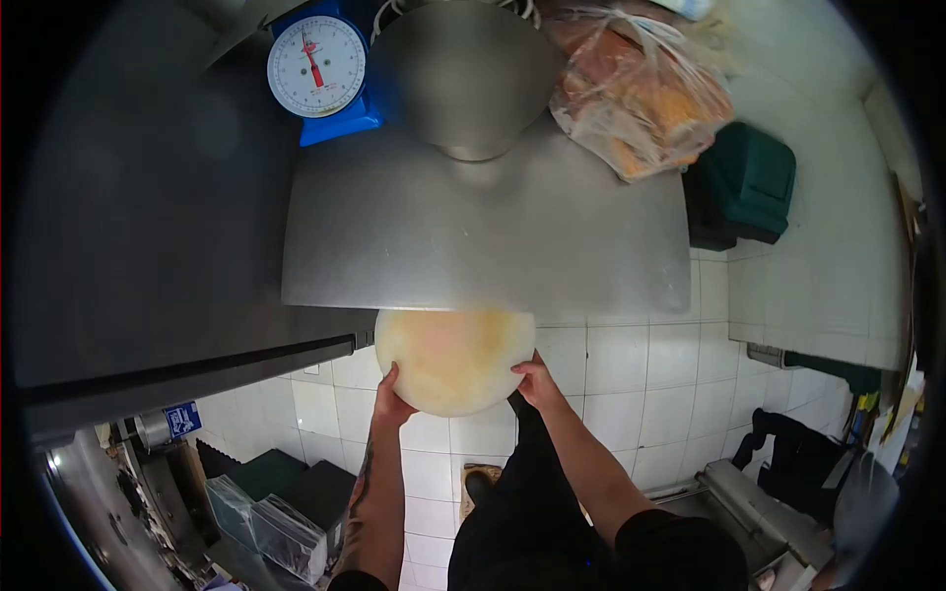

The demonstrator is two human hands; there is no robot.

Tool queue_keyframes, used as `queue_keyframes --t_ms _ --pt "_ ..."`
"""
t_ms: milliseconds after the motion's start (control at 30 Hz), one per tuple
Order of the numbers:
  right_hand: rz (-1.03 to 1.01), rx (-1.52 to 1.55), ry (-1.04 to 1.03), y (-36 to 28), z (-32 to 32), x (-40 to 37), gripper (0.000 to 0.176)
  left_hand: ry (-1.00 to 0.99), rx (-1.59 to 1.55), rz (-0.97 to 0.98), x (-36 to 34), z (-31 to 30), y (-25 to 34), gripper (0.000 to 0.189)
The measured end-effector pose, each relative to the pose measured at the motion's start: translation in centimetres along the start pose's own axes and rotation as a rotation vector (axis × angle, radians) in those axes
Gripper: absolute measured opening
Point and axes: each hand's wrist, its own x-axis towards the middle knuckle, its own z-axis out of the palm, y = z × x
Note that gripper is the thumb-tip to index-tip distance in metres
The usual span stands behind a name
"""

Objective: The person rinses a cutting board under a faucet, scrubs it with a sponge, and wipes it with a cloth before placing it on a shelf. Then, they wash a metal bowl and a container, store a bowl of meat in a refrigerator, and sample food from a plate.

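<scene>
Both my hands hold a round white board (448, 369), which has yellowish and pinkish stains in its middle and looks like a cutting board. Its far side is cut off from sight by the front edge of the steel table (473, 246). My left hand (392, 402) grips the board's left rim, thumb on top and fingers mostly hidden beneath. On the right rim, my right hand (537, 382) is closed in the same way. The board looks roughly level, lower than the tabletop.
A blue dial scale (317, 71), a large steel bowl (463, 79) and a plastic bag of orange-red food (641, 94) stand along the table's back. A green bin (754, 187) is at the right. Clear plastic containers (271, 527) sit lower left; white tiles (611, 360) cover the floor.
</scene>
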Motion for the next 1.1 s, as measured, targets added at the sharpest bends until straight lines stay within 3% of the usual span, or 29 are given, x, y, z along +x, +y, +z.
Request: queue_keyframes --t_ms 67,133,200,267,367,567,633,667,800,867,900,967,1033,1067,1100 --pt "-0.009 -0.002 -0.022 -0.7 0.1 1.1 0.066 0.034 0.005 0.075 1.7 -0.1 -0.4 0.065" --pt "0.119 -0.129 -0.079 -3.0 1.3 1.4 0.056 0.067 0.008 0.146 3.2 -0.8 -1.1 0.064" --pt "-0.088 -0.85 0.223 -3.0 -6.1 7.2 0.044 0.242 0.056 0.206 4.3 -1.4 -1.2 0.061" --pt "-0.442 -0.167 0.332 -6.8 -7.3 10.8 0.036 0.285 0.054 0.293 5.0 -0.5 -1.2 0.059" --pt "-0.47 0.093 0.378 -12.0 -5.4 11.3 0.035 0.299 -0.027 0.414 6.2 -0.2 -1.2 0.052" --pt "-0.455 0.072 0.367 -15.0 -3.3 8.5 0.034 0.345 -0.165 0.501 8.2 0.8 -1.5 0.047" --pt "-0.451 0.051 0.361 -15.6 -2.8 7.7 0.034 0.265 -0.24 0.407 9.8 0.9 -1.5 0.049" --pt "-0.449 0.037 0.357 -15.8 -2.5 7.4 0.034 0.266 -0.253 0.471 10.5 2.3 -1.3 0.049" --pt "-0.435 -0.018 0.334 -15.9 -0.7 6.8 0.033 0.311 -0.212 0.474 17.2 0.0 -2.4 0.048" --pt "-0.419 -0.041 0.32 -15.1 0.6 7.0 0.033 0.318 -0.203 0.743 19.7 0.6 -3.1 0.047" --pt "-0.409 -0.054 0.316 -14.6 1.4 7.1 0.033 0.318 -0.216 0.742 20.5 0.6 -3.9 0.047" --pt "-0.392 -0.073 0.313 -12.8 2.9 7.5 0.033 0.326 -0.308 0.474 21.3 0.8 -5.8 0.046" --pt "-0.368 -0.084 0.307 -10.3 4.7 8.0 0.032 0.447 -0.359 0.299 14.3 11.2 -4.0 0.043" --pt "-0.353 -0.089 0.305 -9.1 5.5 8.1 0.032 0.453 -0.367 0.305 14.9 10.5 -4.1 0.043" --pt "-0.341 -0.093 0.305 -8.0 6.2 8.2 0.032 0.261 -0.332 0.327 16.0 9.5 -4.8 0.041"
